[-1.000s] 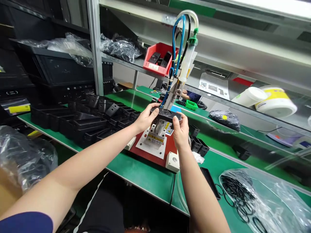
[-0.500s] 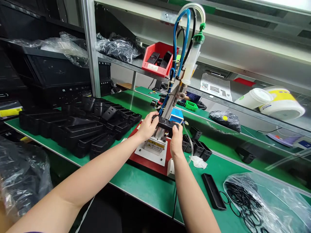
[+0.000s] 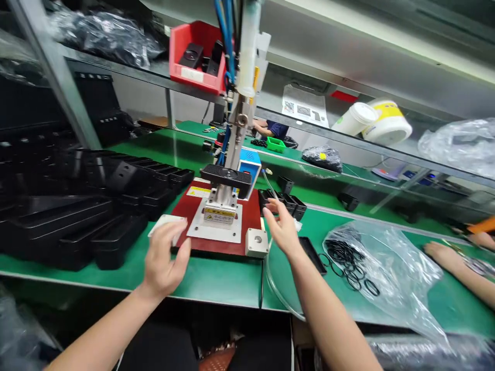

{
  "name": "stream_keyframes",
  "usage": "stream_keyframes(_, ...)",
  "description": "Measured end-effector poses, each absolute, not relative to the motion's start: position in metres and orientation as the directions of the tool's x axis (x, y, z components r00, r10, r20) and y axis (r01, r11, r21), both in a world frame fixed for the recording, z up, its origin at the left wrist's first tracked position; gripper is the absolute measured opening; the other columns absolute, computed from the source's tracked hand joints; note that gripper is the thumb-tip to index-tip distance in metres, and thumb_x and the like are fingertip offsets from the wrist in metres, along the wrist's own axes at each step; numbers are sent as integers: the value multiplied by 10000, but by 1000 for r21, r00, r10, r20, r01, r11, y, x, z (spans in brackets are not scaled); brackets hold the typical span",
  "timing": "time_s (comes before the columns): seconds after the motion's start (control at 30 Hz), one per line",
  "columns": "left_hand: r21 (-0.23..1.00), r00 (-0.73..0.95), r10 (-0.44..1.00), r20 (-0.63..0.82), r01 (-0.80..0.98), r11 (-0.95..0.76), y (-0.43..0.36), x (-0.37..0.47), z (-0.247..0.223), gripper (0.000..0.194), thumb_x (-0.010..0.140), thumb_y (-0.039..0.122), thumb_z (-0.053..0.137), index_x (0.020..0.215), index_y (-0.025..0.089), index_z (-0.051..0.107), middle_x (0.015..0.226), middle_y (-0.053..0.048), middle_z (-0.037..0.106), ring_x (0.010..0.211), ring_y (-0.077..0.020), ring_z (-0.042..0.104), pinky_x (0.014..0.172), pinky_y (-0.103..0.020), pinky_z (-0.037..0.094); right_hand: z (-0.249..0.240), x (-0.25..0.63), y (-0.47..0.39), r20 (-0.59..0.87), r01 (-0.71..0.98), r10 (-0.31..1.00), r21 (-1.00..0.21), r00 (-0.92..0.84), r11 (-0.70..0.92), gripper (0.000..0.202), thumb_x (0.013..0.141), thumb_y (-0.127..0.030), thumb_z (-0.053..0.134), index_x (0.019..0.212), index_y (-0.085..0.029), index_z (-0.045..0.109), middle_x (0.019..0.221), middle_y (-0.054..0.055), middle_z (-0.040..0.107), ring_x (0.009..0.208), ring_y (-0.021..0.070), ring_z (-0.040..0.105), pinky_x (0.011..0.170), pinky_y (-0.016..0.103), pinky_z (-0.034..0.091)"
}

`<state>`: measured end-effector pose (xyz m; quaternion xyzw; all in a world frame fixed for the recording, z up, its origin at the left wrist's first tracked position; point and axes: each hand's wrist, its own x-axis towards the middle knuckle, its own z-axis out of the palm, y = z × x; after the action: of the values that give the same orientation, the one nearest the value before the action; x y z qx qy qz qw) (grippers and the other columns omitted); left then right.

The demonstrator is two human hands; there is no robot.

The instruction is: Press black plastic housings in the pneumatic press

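Observation:
A black ribbed plate with a round centre point(image 3: 228, 176) rests on the metal fixture of a bench machine point(image 3: 237, 121), under its upright syringe. My left hand point(image 3: 166, 252) is empty, fingers apart, beside the left white box point(image 3: 164, 224) on the machine's red base point(image 3: 218, 247). My right hand point(image 3: 282, 224) is also empty with its fingers spread. It hovers above and right of the right white button box point(image 3: 256, 241), near several small black housings point(image 3: 297, 206). Neither hand touches the ribbed plate.
Black housings point(image 3: 127, 226) crowd the bench's left side. On the right lie a black tray point(image 3: 312, 255) and a clear bag point(image 3: 402, 268) with black rubber rings point(image 3: 344, 252). Another person's hand point(image 3: 444, 256) is at far right. A red bin point(image 3: 197, 56) stands on the shelf.
Both hands have let go of the ribbed plate, which now sits on the fixture. My left hand has come down and left, my right hand to the right. The view has turned right.

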<state>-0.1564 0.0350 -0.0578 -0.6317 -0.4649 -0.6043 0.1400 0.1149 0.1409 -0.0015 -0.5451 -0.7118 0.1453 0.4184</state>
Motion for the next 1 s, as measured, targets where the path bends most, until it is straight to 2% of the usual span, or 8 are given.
stream_keyframes(0.07,388,-89,508,856,761,-520,9,-168,-89,300,845,155,591,1139,212,574,986,-52,658,898,-195,649,844,-337,523,-6,177,140,404,775,907,-608,116,172,377,855,-458,466,1018,-183,666,1030,90,699,945,219,637,796,317,494)
stream_keyframes(0.17,496,-176,631,756,783,-376,-5,-178,-114,161,873,179,568,1028,198,607,857,-29,655,705,-160,631,718,-303,509,-12,271,128,314,844,892,-522,326,-125,274,793,-369,505,724,-172,683,715,104,686,701,243,629,697,359,470)
stream_keyframes(0.3,428,-96,640,762,817,-387,2,-173,-117,144,878,215,566,1008,211,627,798,1,668,624,-143,621,667,-284,497,-30,339,103,129,876,928,-396,348,-274,130,638,-270,697,536,-204,650,532,47,609,535,213,581,577,321,439)
stream_keyframes(0.47,314,73,667,741,841,-441,5,-170,-118,141,886,204,559,1012,217,620,755,29,671,599,-126,624,666,-270,481,-63,343,92,138,926,956,-318,258,-204,276,708,-327,696,950,-199,730,906,88,667,872,246,620,783,346,465)
stream_keyframes(0.57,297,75,667,741,854,-427,4,-171,-120,123,892,201,553,994,213,620,734,31,663,598,-124,622,651,-264,473,-70,335,94,143,948,973,-290,182,-135,165,724,-292,658,840,-190,718,924,76,637,958,240,581,864,338,432)
stream_keyframes(0.77,282,89,670,737,860,-425,5,-169,-119,113,893,188,547,977,197,622,770,18,680,633,-127,640,677,-257,480,-55,324,96,157,955,985,-297,67,-17,91,671,-206,598,582,-203,581,688,37,606,726,206,583,724,309,446)
stream_keyframes(0.9,275,88,673,734,868,-413,5,-167,-116,113,899,184,534,971,189,620,814,5,693,672,-131,652,691,-256,484,-17,288,106,325,943,944,-327,55,57,152,784,-339,524,701,-220,568,725,72,634,629,217,564,626,349,456)
stream_keyframes(1.0,273,77,678,731,878,-394,5,-164,-113,122,907,179,508,935,183,627,797,-1,689,668,-132,648,675,-252,482,25,217,110,492,895,867,-346,-81,281,231,875,-442,468,837,-242,575,900,69,657,795,224,602,706,351,486)
